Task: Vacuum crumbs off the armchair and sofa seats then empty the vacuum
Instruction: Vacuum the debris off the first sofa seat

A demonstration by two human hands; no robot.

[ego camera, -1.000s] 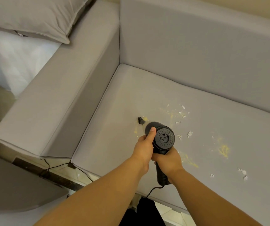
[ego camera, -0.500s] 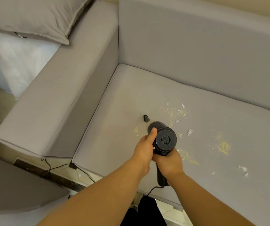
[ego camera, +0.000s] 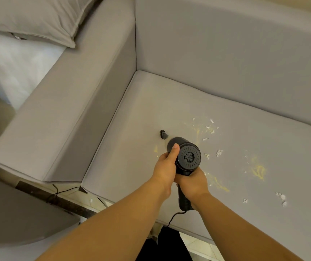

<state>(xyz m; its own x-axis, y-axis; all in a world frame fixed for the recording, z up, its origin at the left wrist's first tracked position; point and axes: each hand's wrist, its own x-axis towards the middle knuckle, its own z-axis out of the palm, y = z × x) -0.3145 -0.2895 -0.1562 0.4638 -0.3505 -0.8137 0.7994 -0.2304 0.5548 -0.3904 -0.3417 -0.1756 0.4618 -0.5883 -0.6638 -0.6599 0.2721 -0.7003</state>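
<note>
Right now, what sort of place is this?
Most likely a home living room. A grey upholstered sofa with a wide armrest fills the view, a grey pillow lies beside it, and both hands hold a corded handheld vacuum over crumbs on the seat cushion.

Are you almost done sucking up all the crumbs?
Not yet. The seat's left part, near the armrest, looks mostly clean. Right now the left hand and right hand hold the black vacuum, its nozzle on the cushion. White bits and yellow crumbs still lie to the right. Emptying the vacuum comes afterwards.
</note>
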